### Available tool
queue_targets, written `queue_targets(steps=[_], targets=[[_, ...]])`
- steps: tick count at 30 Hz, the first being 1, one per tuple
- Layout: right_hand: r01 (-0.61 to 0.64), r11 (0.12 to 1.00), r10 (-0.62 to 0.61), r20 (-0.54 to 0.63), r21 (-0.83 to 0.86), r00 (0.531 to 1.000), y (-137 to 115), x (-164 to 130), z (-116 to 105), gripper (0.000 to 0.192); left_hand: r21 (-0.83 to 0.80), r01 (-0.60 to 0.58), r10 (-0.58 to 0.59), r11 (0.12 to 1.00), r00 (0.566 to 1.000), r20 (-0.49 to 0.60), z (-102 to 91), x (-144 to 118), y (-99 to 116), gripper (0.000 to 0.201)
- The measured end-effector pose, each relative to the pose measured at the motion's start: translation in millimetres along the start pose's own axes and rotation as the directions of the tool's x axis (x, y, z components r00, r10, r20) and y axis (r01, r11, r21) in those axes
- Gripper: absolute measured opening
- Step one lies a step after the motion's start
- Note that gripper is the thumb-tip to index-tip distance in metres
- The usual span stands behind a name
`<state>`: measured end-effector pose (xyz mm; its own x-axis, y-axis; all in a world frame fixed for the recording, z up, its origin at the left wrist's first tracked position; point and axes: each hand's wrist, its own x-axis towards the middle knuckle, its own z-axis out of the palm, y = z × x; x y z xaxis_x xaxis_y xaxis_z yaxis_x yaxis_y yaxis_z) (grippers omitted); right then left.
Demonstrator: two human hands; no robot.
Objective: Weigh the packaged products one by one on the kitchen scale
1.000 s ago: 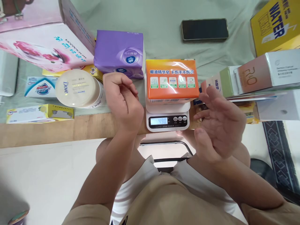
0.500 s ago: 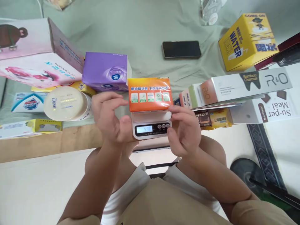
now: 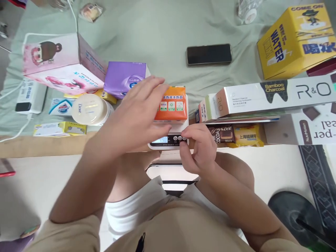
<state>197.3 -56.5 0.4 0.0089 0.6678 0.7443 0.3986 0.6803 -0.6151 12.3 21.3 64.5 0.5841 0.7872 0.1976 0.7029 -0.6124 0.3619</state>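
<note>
Half a second earlier both hands flanked the small white digital scale (image 3: 168, 140). Now the left hand (image 3: 139, 112), fingers spread and empty, had lifted over the orange plastic-wrapped soap pack (image 3: 172, 105) lying on the scale, while the right hand (image 3: 198, 147), curled, touched the scale's buttons. Left of the scale stood a round cream jar (image 3: 90, 109); right of it, stacked cartons (image 3: 262, 96) crowded close.

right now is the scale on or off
On: the scale shows lit digits on its display, with the orange soap pack resting on it.
</note>
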Motion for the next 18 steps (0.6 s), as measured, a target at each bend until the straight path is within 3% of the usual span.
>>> queue_targets(steps=[3,6,9,12,18], targets=[[-0.025,1.000,0.026,-0.007,0.009,1.000,1,0,-3,0.029,0.179,0.024,-0.076,0.984,0.954,0.290,-3.4,34,-5,0.082],[-0.045,0.999,0.045,-0.005,0.028,0.999,2,3,-5,0.030,0.284,0.041,-0.169,0.958,0.882,0.440,-7.3,53,-1,0.073],[-0.043,0.998,0.043,-0.013,0.046,0.999,2,7,-5,0.030,0.300,0.069,-0.198,0.952,0.884,0.424,-10.0,55,3,0.066],[-0.041,0.996,0.044,-0.040,0.074,0.998,1,11,-4,0.029,0.290,0.096,-0.200,0.952,0.915,0.351,-8.4,50,0,0.069],[-0.001,0.990,0.017,-0.113,0.138,0.993,-5,23,8,0.028,0.274,0.124,-0.211,0.954,0.924,0.318,-5.0,48,-5,0.076]])
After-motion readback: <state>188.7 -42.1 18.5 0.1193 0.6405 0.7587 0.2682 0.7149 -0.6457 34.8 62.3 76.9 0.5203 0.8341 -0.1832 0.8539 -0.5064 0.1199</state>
